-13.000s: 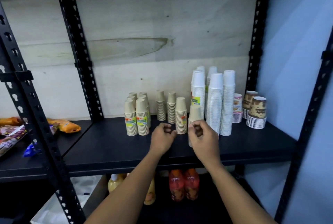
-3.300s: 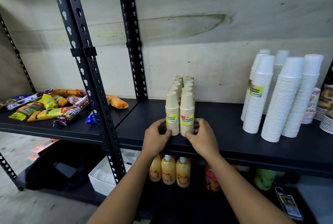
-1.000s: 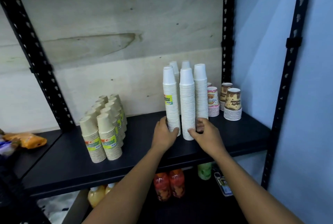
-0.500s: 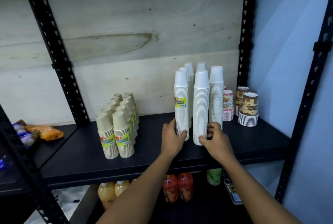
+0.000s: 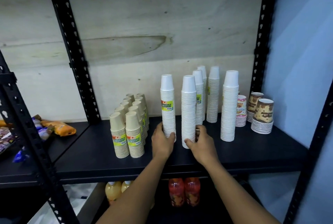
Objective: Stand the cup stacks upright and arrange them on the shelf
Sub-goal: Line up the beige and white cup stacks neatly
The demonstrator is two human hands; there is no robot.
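On the black shelf (image 5: pixel 252 153) two tall white cup stacks stand upright near the front. My left hand (image 5: pixel 162 140) grips the base of the labelled white stack (image 5: pixel 168 101). My right hand (image 5: pixel 201 142) grips the base of the plain white stack (image 5: pixel 188 108) beside it. More white stacks (image 5: pixel 212 93) stand behind, and another white stack (image 5: pixel 229 104) stands alone to the right. Two rows of beige cup stacks (image 5: pixel 128 126) stand upright at the left.
Short patterned cup stacks (image 5: pixel 262 115) and a pink one (image 5: pixel 241 110) sit at the far right by the black upright (image 5: pixel 261 30). Snack packets (image 5: pixel 57 128) lie on the left shelf. Juice bottles (image 5: pixel 183 193) stand on the shelf below.
Both hands have slid the two front white stacks leftward, away from the other white stacks and towards the beige ones. A gap has opened to the lone white stack on the right.
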